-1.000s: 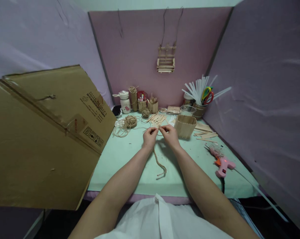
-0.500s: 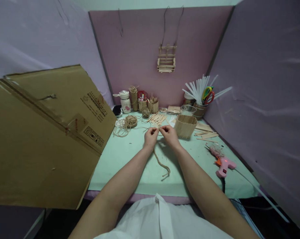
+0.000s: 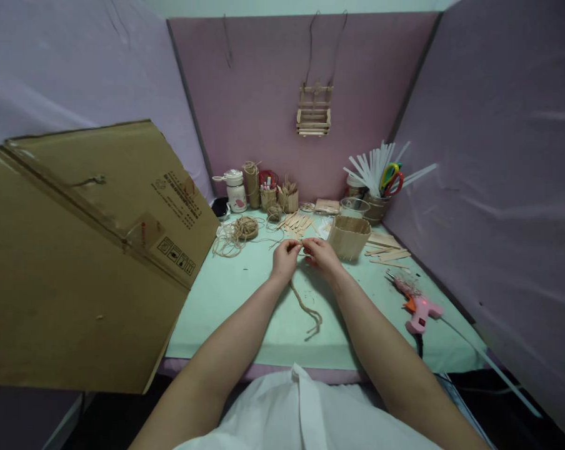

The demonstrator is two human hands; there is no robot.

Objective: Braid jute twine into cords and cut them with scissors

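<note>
Both my hands meet over the middle of the pale green table [image 3: 226, 300]. My left hand [image 3: 285, 258] and my right hand [image 3: 320, 255] have their fingers pinched on strands of brown jute twine. A braided length of that twine [image 3: 305, 307] hangs from under my hands toward me and ends in a frayed tip. A small box of wooden sticks [image 3: 349, 236] stands just right of my right hand. Loose wooden sticks [image 3: 295, 222] lie just beyond my fingers.
A large cardboard sheet [image 3: 85, 250] leans over the table's left side. A twine ball [image 3: 245, 228] with loose coils lies at the back left. Jars, a white bottle [image 3: 236, 192] and a cup of white rods with scissors [image 3: 380, 178] line the back. A pink glue gun [image 3: 417, 307] lies right.
My hands stay pinched together on the twine with small finger shifts. The hanging braid's tip has swung a little to the right.
</note>
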